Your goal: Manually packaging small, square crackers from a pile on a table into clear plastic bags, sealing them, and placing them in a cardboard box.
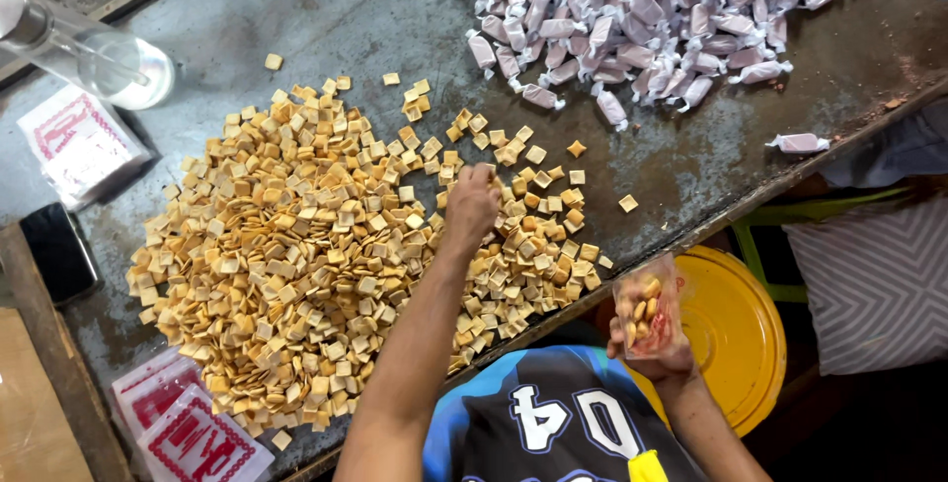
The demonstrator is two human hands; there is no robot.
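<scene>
Clear bag (647,309) of crackers, upright, right hand (660,356) gripping

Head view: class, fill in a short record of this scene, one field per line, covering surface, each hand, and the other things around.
Surface: grey worktable
Left hand: reaching into the heap of small square crackers
Right hand: holds a small clear bag partly filled with crackers, off the table edge
Far side: pile of wrapped sweets
Near left: red and white printed bags
Below table: yellow lid
</scene>
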